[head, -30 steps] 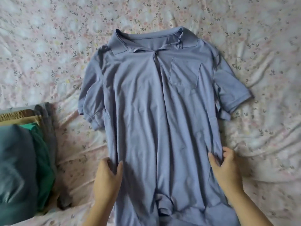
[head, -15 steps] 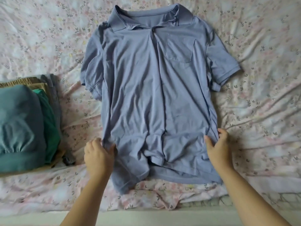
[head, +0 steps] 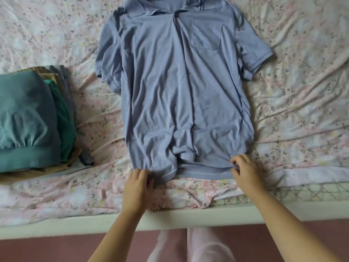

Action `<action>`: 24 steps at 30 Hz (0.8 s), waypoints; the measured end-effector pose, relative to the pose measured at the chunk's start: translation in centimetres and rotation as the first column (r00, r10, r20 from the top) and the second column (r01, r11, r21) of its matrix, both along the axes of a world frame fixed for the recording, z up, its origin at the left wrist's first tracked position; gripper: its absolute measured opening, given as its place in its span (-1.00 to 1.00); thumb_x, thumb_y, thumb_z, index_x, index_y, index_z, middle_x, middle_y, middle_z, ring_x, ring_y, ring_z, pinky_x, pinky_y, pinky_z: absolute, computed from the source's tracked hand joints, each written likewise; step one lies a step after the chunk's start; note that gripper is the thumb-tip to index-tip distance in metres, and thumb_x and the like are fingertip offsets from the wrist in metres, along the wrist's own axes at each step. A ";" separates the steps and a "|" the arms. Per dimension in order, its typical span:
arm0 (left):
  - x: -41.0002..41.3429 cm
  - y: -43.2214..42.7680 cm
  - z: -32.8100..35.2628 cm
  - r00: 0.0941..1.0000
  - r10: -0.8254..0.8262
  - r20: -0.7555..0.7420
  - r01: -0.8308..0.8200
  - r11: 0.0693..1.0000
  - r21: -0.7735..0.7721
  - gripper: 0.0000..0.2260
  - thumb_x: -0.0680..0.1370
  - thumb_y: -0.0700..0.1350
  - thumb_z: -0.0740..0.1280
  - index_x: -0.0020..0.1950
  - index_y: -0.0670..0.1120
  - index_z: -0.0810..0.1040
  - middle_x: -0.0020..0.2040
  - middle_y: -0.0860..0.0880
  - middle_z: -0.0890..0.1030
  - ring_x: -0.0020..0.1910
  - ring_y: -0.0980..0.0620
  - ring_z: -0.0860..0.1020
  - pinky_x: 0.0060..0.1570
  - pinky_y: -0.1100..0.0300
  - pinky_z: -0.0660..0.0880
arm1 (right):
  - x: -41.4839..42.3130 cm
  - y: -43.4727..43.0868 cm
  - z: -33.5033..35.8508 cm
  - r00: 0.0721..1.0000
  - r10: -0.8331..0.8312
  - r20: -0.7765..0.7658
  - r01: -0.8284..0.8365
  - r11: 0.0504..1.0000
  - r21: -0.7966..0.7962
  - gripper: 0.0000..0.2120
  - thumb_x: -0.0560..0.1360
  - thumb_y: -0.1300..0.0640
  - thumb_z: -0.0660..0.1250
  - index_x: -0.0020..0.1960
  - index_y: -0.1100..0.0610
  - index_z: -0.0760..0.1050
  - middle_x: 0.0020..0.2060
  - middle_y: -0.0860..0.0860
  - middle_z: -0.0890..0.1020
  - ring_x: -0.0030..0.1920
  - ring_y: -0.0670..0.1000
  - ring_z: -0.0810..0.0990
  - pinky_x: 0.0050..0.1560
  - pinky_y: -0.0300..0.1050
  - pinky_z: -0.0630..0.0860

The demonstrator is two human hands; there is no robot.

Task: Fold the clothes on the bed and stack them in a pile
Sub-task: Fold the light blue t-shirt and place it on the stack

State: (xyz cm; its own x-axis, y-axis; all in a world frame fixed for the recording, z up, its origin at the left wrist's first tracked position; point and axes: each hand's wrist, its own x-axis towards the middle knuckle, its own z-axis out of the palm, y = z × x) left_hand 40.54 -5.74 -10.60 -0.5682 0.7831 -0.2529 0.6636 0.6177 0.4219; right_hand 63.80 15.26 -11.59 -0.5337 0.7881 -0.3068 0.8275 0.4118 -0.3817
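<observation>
Shirt (head: 179, 95) spread flat, front up, on bed (head: 302, 103); long axis square to bed's near edge, collar far, hem near. Left grip (head: 139, 184) and right grip (head: 245, 169) pinching hem corners. Folded pile (head: 28, 120) at bed's left.

To the right of the polo shirt (head: 179, 95), the wrinkled floral sheet (head: 302, 101) gives you wide room to sweep a hand. On the left, the pile of folded clothes (head: 28, 120) sits near the shirt's sleeve and side, leaving only a strip of sheet between. Your left hand (head: 137, 188) and right hand (head: 245, 170) grip the hem corners close to the bed edge (head: 188, 214), with little sheet behind them.
</observation>
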 end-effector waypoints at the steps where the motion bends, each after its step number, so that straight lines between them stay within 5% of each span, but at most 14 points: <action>1: -0.1 -0.3 0.3 0.999 0.039 0.015 -0.039 0.999 0.029 -0.81 0.48 -0.08 0.21 -0.21 -0.19 0.46 -0.27 -0.10 0.46 -0.37 -0.13 0.43 -0.49 0.16 0.29 | 0.1 0.0 0.1 0.999 -0.043 -0.011 0.043 0.999 -0.004 -0.86 0.35 0.43 0.33 -0.12 0.29 0.51 -0.14 0.19 0.55 -0.15 0.26 0.54 -0.18 0.11 0.47; 4: 0.0 -1.4 1.7 0.959 0.258 0.114 -0.270 0.957 0.109 -0.87 0.54 -0.29 0.19 -0.22 -0.22 0.39 -0.25 -0.09 0.40 -0.34 -0.08 0.35 -0.45 0.15 0.21 | 0.9 -0.5 0.9 0.985 -0.171 -0.030 0.171 0.985 -0.011 -0.83 0.40 0.45 0.26 -0.04 0.31 0.52 -0.04 0.22 0.53 -0.07 0.25 0.52 -0.14 0.06 0.46; 9: -0.9 -3.6 3.3 0.724 0.661 0.198 -0.680 0.732 0.042 -0.90 0.56 -0.31 0.12 -0.12 -0.21 0.39 -0.20 -0.10 0.42 -0.22 -0.09 0.35 -0.34 0.26 0.25 | 0.9 -2.8 2.0 0.970 -0.234 0.069 0.222 0.964 0.148 -0.75 0.31 0.46 0.35 -0.02 0.34 0.53 -0.06 0.33 0.50 -0.06 0.37 0.50 -0.10 0.17 0.46; 12: -1.2 -4.2 3.0 0.821 0.557 0.124 -0.563 0.826 0.022 -0.94 0.51 -0.26 0.28 -0.04 -0.22 0.45 -0.09 -0.12 0.45 -0.10 -0.14 0.42 -0.23 0.10 0.32 | -2.6 -5.0 1.9 1.000 -0.022 0.010 0.018 0.967 0.254 -0.61 0.18 0.39 0.49 -0.02 0.31 0.52 -0.13 0.29 0.51 -0.12 0.34 0.54 -0.13 0.17 0.51; 14: -1.1 -4.2 2.3 0.922 0.377 0.086 -0.380 0.925 0.014 -0.73 0.40 -0.19 0.45 0.03 -0.23 0.49 -0.02 -0.18 0.48 -0.05 -0.16 0.44 -0.10 0.07 0.37 | -6.0 -6.7 1.6 0.985 0.169 -0.025 -0.155 0.946 0.284 -0.52 0.08 0.31 0.56 -0.03 0.23 0.52 -0.16 0.21 0.54 -0.16 0.26 0.57 -0.20 0.06 0.54; 17: -0.9 -3.8 1.2 0.984 0.177 0.031 -0.177 0.984 -0.005 -0.62 0.29 -0.14 0.54 0.02 -0.22 0.51 -0.04 -0.20 0.50 -0.11 -0.19 0.46 -0.19 0.06 0.40 | -10.5 -8.7 1.1 0.944 0.319 -0.079 -0.289 0.921 0.262 -0.53 0.07 0.21 0.58 -0.05 0.15 0.56 -0.17 0.11 0.56 -0.18 0.18 0.59 -0.23 -0.01 0.54; 24: -1.8 -4.5 -0.1 0.946 0.312 0.092 -0.322 0.939 0.119 -0.89 0.49 -0.30 0.32 0.01 -0.25 0.54 0.00 -0.17 0.51 -0.07 -0.17 0.47 -0.16 0.22 0.27 | -13.8 -9.6 -0.3 0.932 0.354 -0.081 -0.330 0.919 0.214 -0.62 0.09 0.17 0.57 -0.12 0.15 0.57 -0.24 0.11 0.52 -0.22 0.19 0.56 -0.21 0.05 0.52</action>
